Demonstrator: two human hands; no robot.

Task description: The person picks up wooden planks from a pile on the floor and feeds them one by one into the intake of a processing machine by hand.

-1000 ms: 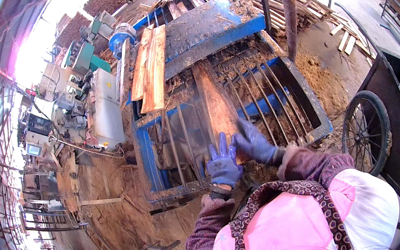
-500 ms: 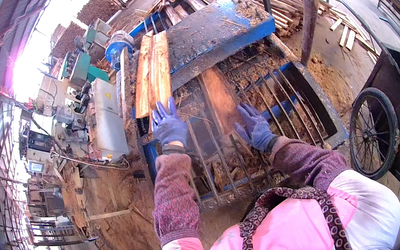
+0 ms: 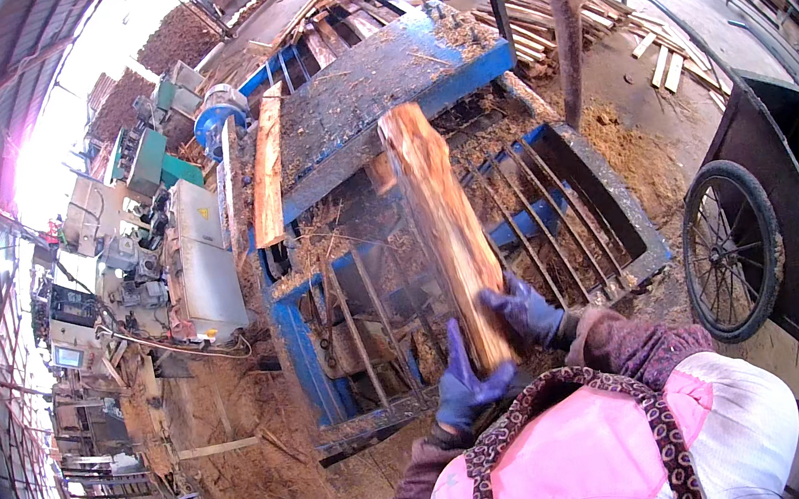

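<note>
A thick, rough-edged wooden slab (image 3: pixel 442 224) slants across the bars of a blue machine frame, its far end up by the machine's blue cover (image 3: pixel 367 82). My right hand (image 3: pixel 529 311), in a blue-purple glove, grips the slab's right edge near its close end. At the left corner of that same end is my gloved left hand (image 3: pixel 469 382), thumb and fingers spread wide around the corner. A flat board (image 3: pixel 381 173) shows only partly, between the slab and the cover. Another narrow board (image 3: pixel 270 171) lies along the cover's left side.
Metal bars (image 3: pixel 542 221) with sawdust and bark span the frame. A cart with a spoked wheel (image 3: pixel 733 251) stands at right, near a thick post (image 3: pixel 566 26). Grey cabinets (image 3: pixel 205 265) and a blue motor (image 3: pixel 221 117) are at left. Loose boards (image 3: pixel 581 19) lie beyond.
A thick slab has come from the cover's left side to the middle, in front of me. Both hands have drawn nearer my body, the left also rightward. The flat board has slid away under the cover.
</note>
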